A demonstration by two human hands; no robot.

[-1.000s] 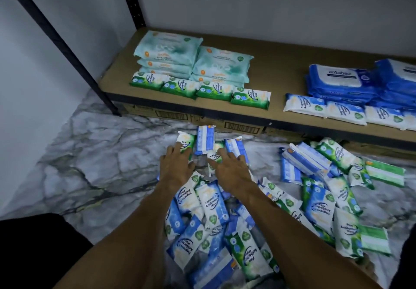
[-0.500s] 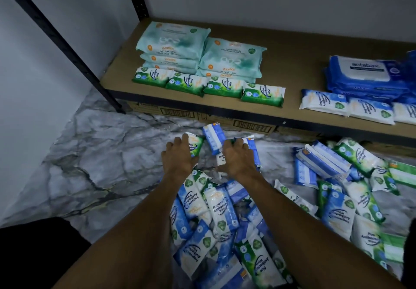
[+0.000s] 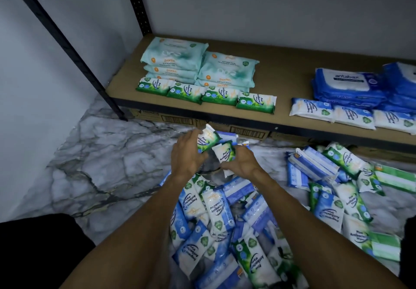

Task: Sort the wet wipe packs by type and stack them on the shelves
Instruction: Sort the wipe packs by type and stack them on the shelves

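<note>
Gripping a green Pine Antibacterial Wipes pack (image 3: 207,141) in the left hand (image 3: 185,155), thumb and fingers curled round its lower end, held clear of the marble-patterned floor (image 3: 101,158). Pinching a second green pine pack (image 3: 225,153) in the right hand (image 3: 242,164), just beside the first; touching it or not, impossible to tell. Directly behind both, a few blue packs (image 3: 227,135) low by the floor, close to the cardboard boxes (image 3: 247,132) under the brown shelf board (image 3: 281,68).

On that board, at the left front edge, a row of four green pine packs (image 3: 204,93) laid side by side. Behind that row, two stacks of teal Guardian antibacterial packs (image 3: 175,61). Well apart to the right, a row of white-and-blue Fragrance Free Antibacterial Wipes packs (image 3: 353,114) along the front edge, with dark blue Antabax packs (image 3: 349,83) stacked behind.

Below the forearms, a loose heap of mixed green and blue packs (image 3: 220,216), unsorted on the floor. To the right, a second heap (image 3: 337,187) of the same kinds, lying every which way, near the shelf's front edge. At the far left, a black slanting shelf post (image 3: 67,45) against a pale wall (image 3: 33,119).
</note>
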